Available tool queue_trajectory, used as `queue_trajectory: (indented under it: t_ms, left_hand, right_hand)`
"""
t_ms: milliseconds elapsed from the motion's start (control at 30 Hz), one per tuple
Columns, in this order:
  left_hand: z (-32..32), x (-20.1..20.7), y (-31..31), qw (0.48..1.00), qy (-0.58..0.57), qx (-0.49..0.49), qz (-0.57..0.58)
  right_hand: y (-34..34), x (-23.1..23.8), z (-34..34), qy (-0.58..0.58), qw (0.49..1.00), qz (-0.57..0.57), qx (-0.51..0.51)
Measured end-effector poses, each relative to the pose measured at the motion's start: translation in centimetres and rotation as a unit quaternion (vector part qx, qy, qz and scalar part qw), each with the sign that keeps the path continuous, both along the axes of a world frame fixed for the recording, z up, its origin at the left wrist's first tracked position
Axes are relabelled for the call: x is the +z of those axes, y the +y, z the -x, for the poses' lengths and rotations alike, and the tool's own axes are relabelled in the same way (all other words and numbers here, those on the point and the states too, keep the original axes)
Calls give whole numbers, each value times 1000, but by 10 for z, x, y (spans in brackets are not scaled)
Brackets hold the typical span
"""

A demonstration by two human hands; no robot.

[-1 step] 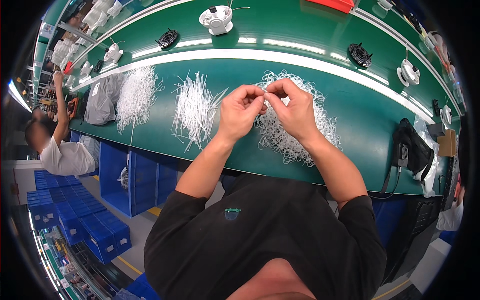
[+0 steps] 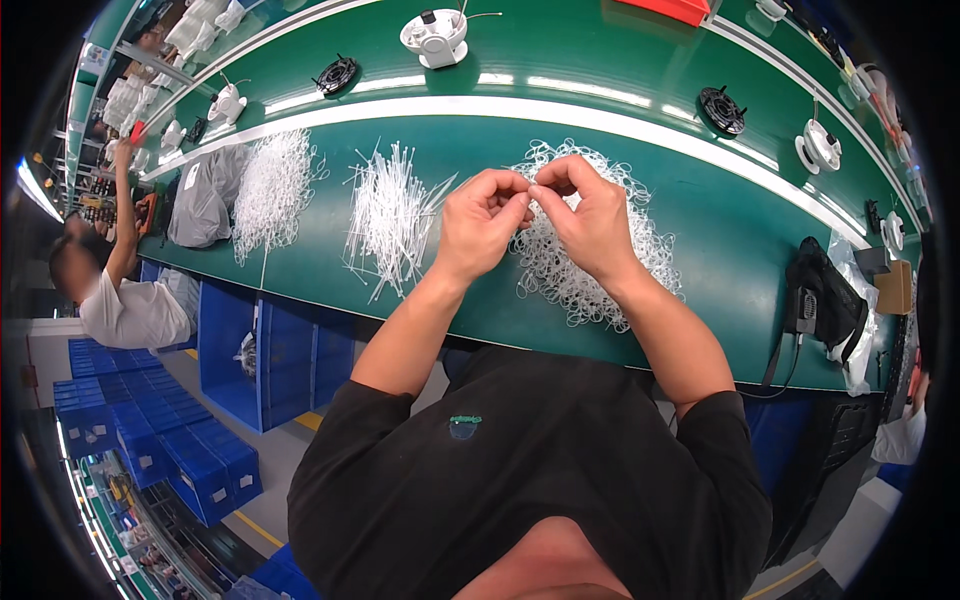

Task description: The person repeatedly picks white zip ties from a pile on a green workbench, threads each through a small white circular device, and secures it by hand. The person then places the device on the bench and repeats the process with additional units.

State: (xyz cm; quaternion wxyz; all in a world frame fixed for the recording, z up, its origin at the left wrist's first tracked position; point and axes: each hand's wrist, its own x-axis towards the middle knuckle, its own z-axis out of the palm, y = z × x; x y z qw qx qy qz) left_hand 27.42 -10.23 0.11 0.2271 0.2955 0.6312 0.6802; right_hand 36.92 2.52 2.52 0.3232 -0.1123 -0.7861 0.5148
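Your left hand and right hand meet fingertip to fingertip above the worktop, both pinched shut on a thin white tie too small to judge its axis. The heap of looped ties lies directly beneath your right hand, the straight ties just left of your left hand.

On the green surface, the pile of white looped ties lay right of the straight white ties; both hands met above it.
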Motion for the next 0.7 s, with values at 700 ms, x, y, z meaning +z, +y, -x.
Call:
queue_trajectory:
  t_ms: [700]
  left_hand:
    - [56, -14, -76, 822, 413, -201, 336]
  right_hand:
    - [48, -9, -9, -143, 985, -94, -11]
